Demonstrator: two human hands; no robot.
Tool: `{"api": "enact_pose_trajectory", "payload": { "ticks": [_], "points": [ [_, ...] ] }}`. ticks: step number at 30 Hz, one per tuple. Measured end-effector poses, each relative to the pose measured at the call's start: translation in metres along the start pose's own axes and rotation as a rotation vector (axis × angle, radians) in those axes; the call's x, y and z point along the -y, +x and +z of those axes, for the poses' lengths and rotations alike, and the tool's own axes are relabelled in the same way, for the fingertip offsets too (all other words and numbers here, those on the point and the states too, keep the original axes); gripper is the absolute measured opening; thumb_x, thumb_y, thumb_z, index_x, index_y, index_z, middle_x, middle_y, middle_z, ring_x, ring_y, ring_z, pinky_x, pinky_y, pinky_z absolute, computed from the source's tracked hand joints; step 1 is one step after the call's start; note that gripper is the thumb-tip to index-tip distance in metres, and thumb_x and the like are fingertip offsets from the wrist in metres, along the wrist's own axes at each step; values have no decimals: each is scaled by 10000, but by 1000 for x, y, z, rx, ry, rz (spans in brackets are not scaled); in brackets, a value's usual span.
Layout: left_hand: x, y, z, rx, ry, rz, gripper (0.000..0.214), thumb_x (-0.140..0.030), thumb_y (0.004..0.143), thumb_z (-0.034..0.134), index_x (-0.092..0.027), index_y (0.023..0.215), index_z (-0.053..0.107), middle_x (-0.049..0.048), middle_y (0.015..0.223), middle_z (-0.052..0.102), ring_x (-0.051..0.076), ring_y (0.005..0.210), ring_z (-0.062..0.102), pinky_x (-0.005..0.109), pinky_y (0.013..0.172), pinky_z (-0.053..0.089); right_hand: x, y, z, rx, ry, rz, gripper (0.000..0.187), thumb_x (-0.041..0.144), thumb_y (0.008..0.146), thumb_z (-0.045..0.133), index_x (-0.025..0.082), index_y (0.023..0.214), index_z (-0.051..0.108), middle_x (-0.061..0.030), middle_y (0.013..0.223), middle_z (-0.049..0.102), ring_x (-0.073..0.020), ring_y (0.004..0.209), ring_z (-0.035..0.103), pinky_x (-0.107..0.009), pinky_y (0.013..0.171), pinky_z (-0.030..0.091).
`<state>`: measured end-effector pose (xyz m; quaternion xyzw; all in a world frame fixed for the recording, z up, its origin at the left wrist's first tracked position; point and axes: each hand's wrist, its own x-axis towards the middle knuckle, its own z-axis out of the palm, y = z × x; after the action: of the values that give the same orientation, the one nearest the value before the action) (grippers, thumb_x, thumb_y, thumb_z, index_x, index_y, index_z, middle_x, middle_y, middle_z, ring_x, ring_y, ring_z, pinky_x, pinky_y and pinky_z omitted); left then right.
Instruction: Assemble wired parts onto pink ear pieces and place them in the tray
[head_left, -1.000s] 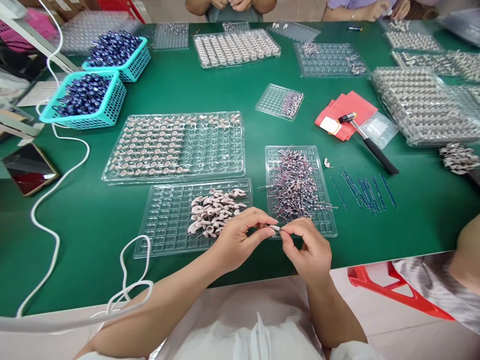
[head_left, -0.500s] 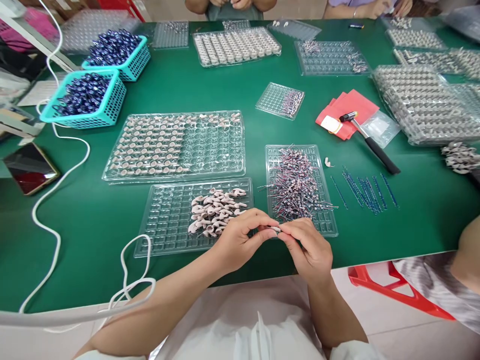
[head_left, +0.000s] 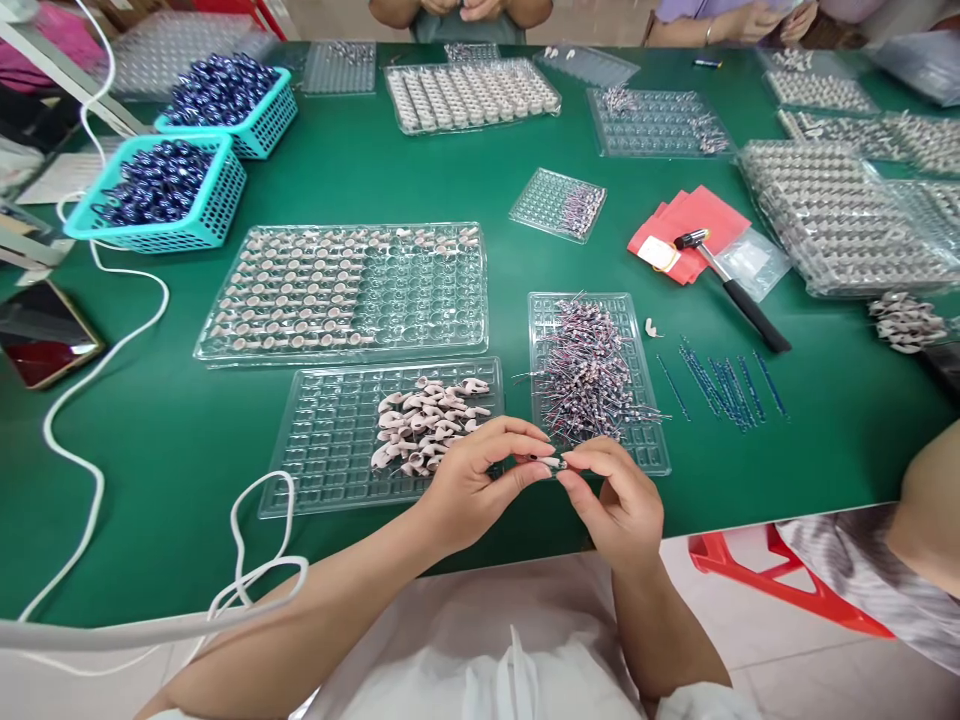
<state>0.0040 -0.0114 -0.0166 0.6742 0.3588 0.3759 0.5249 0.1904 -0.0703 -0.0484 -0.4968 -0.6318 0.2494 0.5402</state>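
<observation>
Above the table's front edge, my left hand pinches a small whitish earbud shell between thumb and fingertips. My right hand is closed at the shell's right end, thumb and forefinger pressed around a tiny part too small to name. Left of my left hand, a pile of similar shells lies on a clear plastic tray. Just beyond my right hand is a heap of thin-wired small components on another clear tray. A single loose shell lies beside that tray.
A larger tray holds rows of shells. Blue strips, a hammer and red bags lie to the right. Turquoise baskets of dark blue parts, a phone and a white cable are left. Co-workers sit opposite.
My right fingertips have drawn slightly away to the right, and more of the earbud shell shows between my hands. The view has shifted slightly.
</observation>
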Motion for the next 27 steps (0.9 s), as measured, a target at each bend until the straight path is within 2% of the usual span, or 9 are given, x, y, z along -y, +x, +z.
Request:
{"api": "enact_pose_trajectory", "payload": {
  "ticks": [8,18,27],
  "points": [
    [1,-1,0,53,-7,-4,99,-189,913,697,-182,985,765,84,939,780,197,886,714,319,824,560,-1,1,1,17,-11,-56,341,32,863,659,270,1107,679,-31,908,716,-180,814,664,-378,756,548],
    [5,0,1,52,58,166,140,-115,901,699,-187,1006,759,73,921,791,188,857,712,312,784,563,1,3,-1,38,-23,-86,376,-3,848,669,264,1112,689,-30,907,705,-171,813,643,-358,736,522],
    [5,1,1,48,55,184,143,-115,902,701,-197,1009,750,68,920,790,184,851,713,315,779,564,1,4,0,31,-24,-93,381,-8,840,673,262,1108,681,-29,905,700,-174,806,638,-366,736,515]
  ]
}}
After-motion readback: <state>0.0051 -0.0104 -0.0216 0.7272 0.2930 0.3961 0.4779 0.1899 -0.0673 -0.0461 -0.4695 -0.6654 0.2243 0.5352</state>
